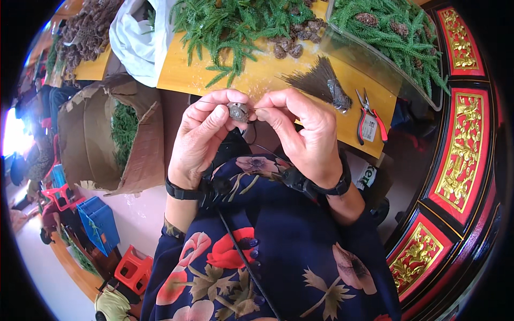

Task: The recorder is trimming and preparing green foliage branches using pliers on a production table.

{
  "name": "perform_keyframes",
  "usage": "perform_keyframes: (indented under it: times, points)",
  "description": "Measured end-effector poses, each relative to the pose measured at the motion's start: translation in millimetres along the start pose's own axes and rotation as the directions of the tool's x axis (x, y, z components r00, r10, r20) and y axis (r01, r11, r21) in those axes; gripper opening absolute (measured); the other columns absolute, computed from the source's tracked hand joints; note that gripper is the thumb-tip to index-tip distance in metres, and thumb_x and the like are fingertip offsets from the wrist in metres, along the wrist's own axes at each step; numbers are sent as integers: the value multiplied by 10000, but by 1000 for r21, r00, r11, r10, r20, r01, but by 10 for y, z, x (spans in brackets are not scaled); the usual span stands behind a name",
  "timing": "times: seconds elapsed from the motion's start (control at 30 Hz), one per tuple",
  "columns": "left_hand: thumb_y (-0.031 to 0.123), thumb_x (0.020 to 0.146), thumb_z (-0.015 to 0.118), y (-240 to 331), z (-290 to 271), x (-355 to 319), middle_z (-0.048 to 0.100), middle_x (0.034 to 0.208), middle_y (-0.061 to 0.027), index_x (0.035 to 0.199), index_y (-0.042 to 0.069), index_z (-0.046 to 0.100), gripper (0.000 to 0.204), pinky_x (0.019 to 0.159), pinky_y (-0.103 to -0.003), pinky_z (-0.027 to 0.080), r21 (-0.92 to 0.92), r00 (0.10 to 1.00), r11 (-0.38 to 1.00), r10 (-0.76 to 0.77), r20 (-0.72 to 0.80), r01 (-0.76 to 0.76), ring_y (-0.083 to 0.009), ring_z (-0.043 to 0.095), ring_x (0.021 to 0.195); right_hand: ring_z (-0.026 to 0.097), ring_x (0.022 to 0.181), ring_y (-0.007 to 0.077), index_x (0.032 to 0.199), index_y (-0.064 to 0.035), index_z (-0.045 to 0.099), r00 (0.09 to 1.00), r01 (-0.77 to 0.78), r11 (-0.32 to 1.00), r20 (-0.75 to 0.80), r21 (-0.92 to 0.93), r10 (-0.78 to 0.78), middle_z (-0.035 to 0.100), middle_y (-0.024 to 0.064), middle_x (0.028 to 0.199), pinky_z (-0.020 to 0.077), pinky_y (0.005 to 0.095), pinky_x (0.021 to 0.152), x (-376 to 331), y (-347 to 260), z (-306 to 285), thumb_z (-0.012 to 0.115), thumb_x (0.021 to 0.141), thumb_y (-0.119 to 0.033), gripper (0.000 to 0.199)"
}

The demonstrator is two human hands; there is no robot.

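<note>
A small pine cone (pixel 239 111) is pinched between closed left hand (pixel 201 140) and right hand (pixel 305 136) above the lap, a thin wire (pixel 211 102) lying crosswise, both hands equally near.

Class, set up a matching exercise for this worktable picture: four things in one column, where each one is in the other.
1. small pine cone
2. pliers
3. cardboard box
4. bundle of dark wires

A. on the floor, left of the table
B. pinched between both hands
C. on the table, just left of the pliers
D. at the table's right end

Pairs: 1-B, 2-D, 3-A, 4-C
</note>
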State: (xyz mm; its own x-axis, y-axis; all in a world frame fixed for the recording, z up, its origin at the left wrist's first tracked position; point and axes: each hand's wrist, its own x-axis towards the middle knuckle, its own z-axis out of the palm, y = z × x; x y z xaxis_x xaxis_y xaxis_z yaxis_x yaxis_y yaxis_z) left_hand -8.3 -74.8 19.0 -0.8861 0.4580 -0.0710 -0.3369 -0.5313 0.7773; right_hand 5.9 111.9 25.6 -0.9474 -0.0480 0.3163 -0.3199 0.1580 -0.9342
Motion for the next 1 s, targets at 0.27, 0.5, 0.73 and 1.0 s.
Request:
perform_keyframes:
  times: [0.27,0.5,0.73,1.0]
  points:
    - [109,940,551,-41,31,19,634,1033,-114,1155,-49,576,268,804,-279,510,89,999,995,-39,-26,41,-199,628,946,646,705,108,866,18,617,1000,-14,999,-5,43,14,668,66,760,503,229,652,19,-7,-44,631,845,47,38]
    - [91,937,549,-40,42,24,628,1051,-117,1157,-56,578,266,808,-285,512,161,999,987,-28,-25,31,-204,630,948,648,710,109,860,20,623,999,-32,999,9,-35,32,675,74,767,502,223,645,8,4,-52,641,838,46,39]
    - [116,954,523,-59,27,-21,623,1070,-128,1169,-53,572,278,811,-284,510,98,1000,995,-17,-20,19,-212,627,960,603,674,62,856,7,627,993,-112,987,40,114,109,672,35,775,466,196,597,-11,3,-64,628,865,11,10]
    - [231,960,516,-53,54,-48,611,1006,-163,1118,-33,567,312,781,-296,501,148,999,988,-50,-18,52,-233,611,902,582,667,46,887,-2,636,974,-213,959,118,190,193,660,17,776,443,184,580,-37,24,-89,625,877,-11,17]
